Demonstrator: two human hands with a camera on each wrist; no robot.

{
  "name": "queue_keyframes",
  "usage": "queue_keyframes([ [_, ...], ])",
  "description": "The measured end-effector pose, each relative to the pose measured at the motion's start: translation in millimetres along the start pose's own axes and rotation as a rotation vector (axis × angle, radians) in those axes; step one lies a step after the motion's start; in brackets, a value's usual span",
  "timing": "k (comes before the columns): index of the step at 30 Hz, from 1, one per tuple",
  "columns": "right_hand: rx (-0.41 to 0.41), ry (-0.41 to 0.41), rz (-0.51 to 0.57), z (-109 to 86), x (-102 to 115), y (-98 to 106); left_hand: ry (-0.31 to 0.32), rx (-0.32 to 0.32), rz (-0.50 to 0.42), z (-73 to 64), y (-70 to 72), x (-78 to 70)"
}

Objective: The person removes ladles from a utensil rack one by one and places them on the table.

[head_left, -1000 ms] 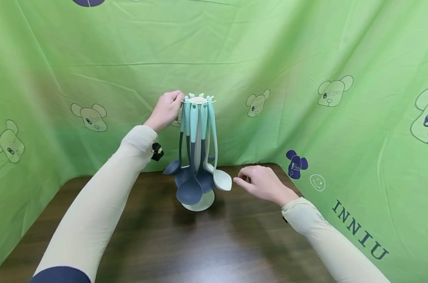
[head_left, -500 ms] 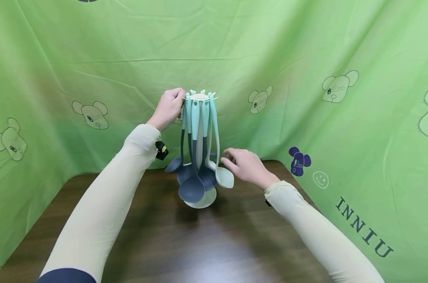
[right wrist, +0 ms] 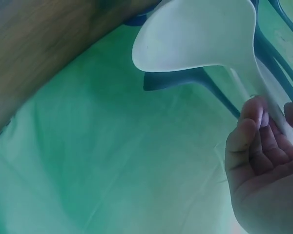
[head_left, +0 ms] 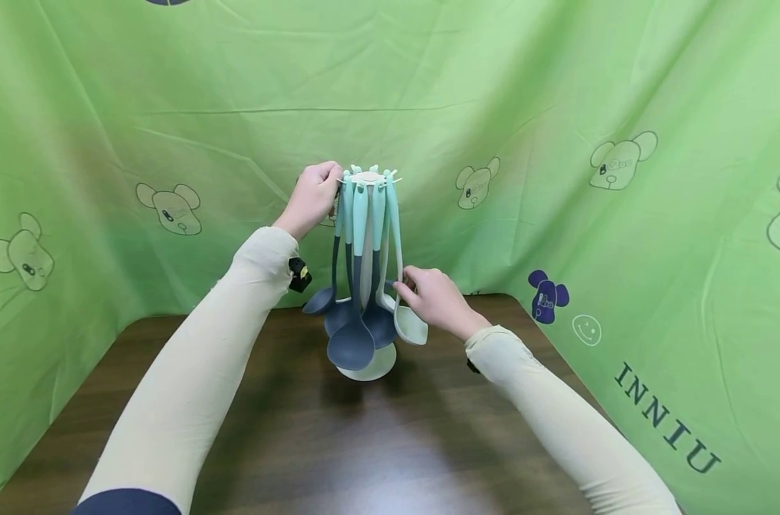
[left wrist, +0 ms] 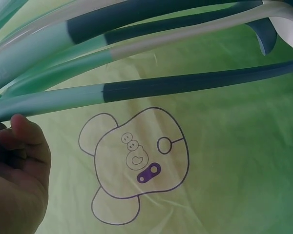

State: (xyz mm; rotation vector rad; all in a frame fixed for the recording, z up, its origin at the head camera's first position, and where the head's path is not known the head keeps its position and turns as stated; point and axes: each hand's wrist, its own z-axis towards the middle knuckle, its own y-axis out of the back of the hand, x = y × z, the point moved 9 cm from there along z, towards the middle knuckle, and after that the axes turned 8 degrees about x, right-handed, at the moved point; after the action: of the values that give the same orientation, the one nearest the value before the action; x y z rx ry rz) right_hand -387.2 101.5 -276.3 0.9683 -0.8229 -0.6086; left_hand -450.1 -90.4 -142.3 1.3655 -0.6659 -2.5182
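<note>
The utensil rack (head_left: 380, 365) stands toward the table's (head_left: 390, 436) back edge. The left hand (head_left: 310, 194) grips its top, probably so it does not tip; the right hand (head_left: 438, 299) curls its fingers round the hanging white ladle (head_left: 412, 326).
</note>
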Motion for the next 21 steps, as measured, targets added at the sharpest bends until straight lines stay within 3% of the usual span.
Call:
queue_keyframes([
  [12,-0.088,0.043,0.034,0.7,3.4,6.7,0.014,-0.021,-0.012,1.1,0.1,-2.5],
  [21,-0.073,0.029,0.052,0.7,2.7,5.1,0.041,-0.017,-0.009,-1.0,-0.5,1.4],
])
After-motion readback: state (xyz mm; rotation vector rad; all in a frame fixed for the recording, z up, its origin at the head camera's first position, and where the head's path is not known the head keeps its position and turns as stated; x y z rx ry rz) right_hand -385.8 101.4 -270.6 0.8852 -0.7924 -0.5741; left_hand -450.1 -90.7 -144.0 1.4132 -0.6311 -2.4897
